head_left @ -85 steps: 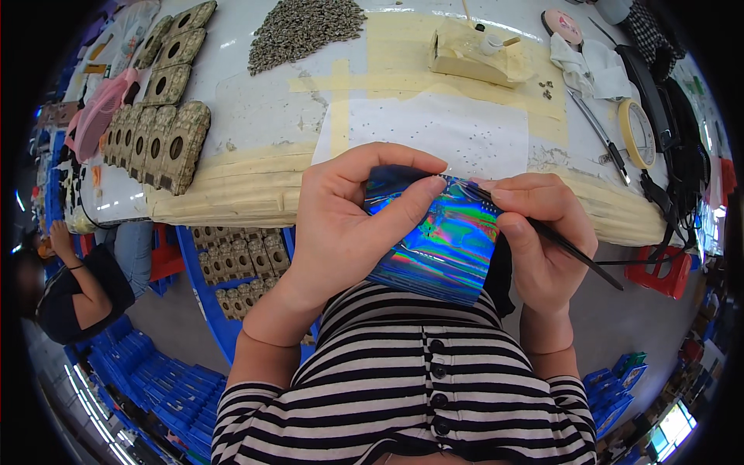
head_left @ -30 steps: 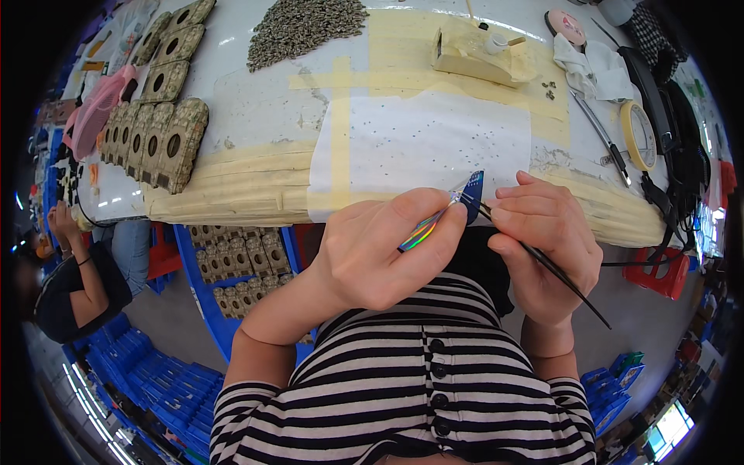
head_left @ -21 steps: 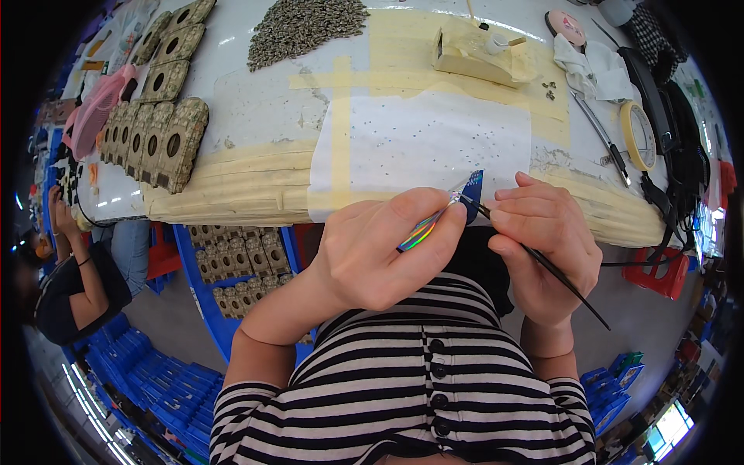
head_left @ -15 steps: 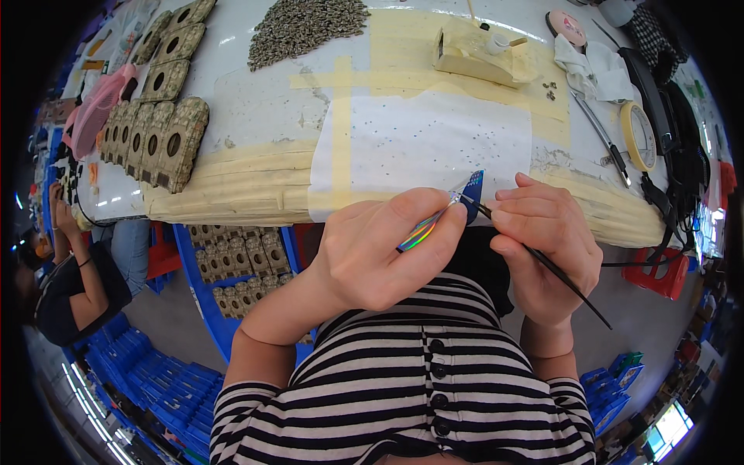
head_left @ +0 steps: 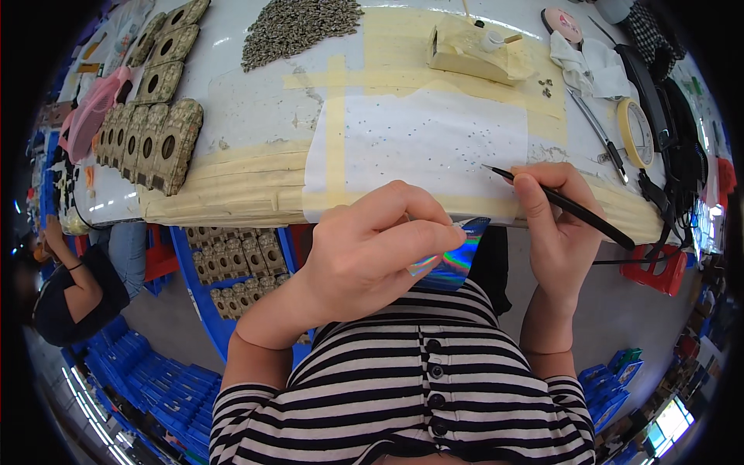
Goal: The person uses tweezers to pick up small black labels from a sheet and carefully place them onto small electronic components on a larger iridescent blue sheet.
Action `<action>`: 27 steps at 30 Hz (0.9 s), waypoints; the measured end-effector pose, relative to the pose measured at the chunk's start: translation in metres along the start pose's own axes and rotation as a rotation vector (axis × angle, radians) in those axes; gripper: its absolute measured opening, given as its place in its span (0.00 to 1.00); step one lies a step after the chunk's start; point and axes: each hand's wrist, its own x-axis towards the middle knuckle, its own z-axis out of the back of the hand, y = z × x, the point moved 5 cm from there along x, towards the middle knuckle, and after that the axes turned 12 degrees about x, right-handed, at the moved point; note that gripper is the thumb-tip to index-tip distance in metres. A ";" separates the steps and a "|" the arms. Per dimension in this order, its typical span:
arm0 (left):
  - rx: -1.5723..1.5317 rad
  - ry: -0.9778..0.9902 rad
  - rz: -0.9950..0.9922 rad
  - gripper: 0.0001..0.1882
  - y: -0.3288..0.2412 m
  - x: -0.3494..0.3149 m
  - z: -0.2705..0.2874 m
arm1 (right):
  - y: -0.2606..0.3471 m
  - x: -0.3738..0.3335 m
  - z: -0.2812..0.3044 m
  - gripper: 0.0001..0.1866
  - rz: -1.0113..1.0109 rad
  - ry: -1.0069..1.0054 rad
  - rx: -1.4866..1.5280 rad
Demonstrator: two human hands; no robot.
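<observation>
My left hand pinches a shiny blue holographic sheet between thumb and fingers, just off the table's near edge. Part of the sheet is hidden behind those fingers. In my right hand is a pair of slim black tweezers, its fine point aimed left, over or on a white paper. Tiny dark and bluish specks lie scattered across this paper. Whether the tweezers' tip carries a speck is too small to tell. The two hands are apart.
Camouflage-patterned cases stand at the left, near a pink plastic item. Small metal parts form a pile at the back. A tape-covered block, tape roll and grey pen-like tool lie rightward. Another person sits far left.
The tweezers have left the sheet and moved up and right to the paper. My left hand has lowered slightly, turning the sheet so more of its shiny face shows.
</observation>
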 end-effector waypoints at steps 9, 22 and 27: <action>-0.151 0.023 0.108 0.13 0.009 0.001 -0.001 | 0.001 0.000 0.002 0.06 -0.011 -0.013 0.000; -0.611 -0.051 0.604 0.08 0.027 -0.001 0.000 | 0.025 -0.004 -0.019 0.10 0.329 0.273 0.231; -0.652 -0.041 0.622 0.08 0.028 -0.001 0.000 | 0.026 -0.002 -0.027 0.09 0.339 0.270 0.192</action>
